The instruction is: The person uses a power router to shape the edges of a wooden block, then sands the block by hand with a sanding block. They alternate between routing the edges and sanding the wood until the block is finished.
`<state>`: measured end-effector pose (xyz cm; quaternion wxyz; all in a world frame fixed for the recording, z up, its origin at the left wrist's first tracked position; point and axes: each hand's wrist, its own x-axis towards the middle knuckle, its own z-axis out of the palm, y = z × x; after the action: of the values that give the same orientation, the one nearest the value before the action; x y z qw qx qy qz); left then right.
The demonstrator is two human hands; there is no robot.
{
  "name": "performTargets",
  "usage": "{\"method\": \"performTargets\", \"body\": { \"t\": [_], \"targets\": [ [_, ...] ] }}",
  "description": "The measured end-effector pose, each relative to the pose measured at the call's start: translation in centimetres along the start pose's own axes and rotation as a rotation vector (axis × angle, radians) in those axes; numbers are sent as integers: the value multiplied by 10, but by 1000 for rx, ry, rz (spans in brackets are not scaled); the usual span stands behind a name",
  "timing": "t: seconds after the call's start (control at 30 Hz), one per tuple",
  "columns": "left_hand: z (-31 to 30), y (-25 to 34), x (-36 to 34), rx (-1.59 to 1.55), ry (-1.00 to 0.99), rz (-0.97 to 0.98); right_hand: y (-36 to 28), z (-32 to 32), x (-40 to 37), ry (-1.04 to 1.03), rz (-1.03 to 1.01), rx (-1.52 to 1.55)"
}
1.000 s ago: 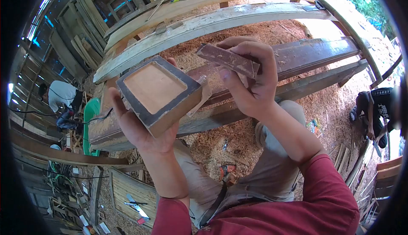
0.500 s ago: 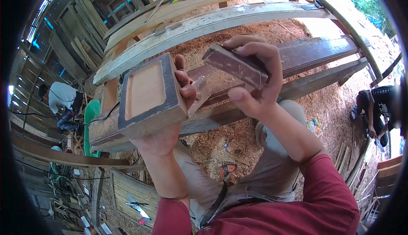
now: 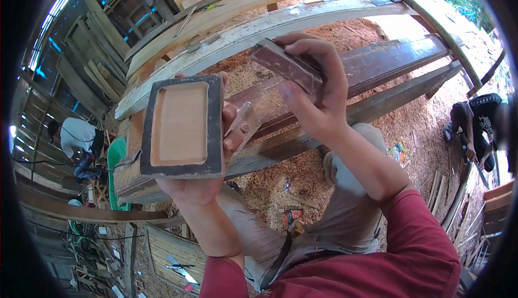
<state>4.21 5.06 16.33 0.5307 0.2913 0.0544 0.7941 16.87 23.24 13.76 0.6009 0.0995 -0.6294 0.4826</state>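
Note:
My left hand (image 3: 195,189) is closed round a wooden block (image 3: 181,122) from below and behind. The block's face has a shallow rectangular recess with rounded corners, framed by a dark border, and is turned toward me. A clear plastic piece (image 3: 249,124) with a hole sticks out by the fingers of that hand. To the right and higher up, my right hand (image 3: 318,90) grips a dusty, reddish-brown sanding block (image 3: 286,67) between thumb and fingers. A gap separates the sanding block from the recessed wooden block.
A dark red-brown beam (image 3: 377,69) and a pale plank (image 3: 259,28) run across behind my hands. Wood shavings (image 3: 275,179) cover the ground. A power tool (image 3: 293,220) lies between my legs. One person (image 3: 81,139) works at left, another (image 3: 477,128) at right.
My left hand has turned the wooden block so its recessed face points more squarely at me. My right hand has shifted left with the sanding block.

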Motion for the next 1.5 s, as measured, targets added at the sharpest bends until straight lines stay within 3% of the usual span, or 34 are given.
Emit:
{"method": "performTargets", "body": {
  "t": [0.2,0.5,0.67,0.9,1.0,1.1,1.2,1.37,1.5],
  "targets": [
    [9,2,0,-61,296,-114,4,-6,-1,50,123,-40],
    [-1,2,4,-36,-10,-44,4,-6,0,137,207,-2],
    [3,1,3,-83,-84,-21,7,-7,1,164,262,8],
    [5,3,13,-362,130,-174,7,-6,2,203,289,73],
    [-14,7,13,-143,202,-8,7,-10,3,196,343,22],
    [-8,5,13,50,67,47,12,-13,3,196,356,-20],
    [-2,1,10,-166,-99,-19,16,-14,3,209,341,-28],
    [-7,7,2,-88,-33,-41,16,-13,2,201,340,-19],
    [-5,3,2,591,67,177,16,-10,2,217,312,17]
  ]
}}
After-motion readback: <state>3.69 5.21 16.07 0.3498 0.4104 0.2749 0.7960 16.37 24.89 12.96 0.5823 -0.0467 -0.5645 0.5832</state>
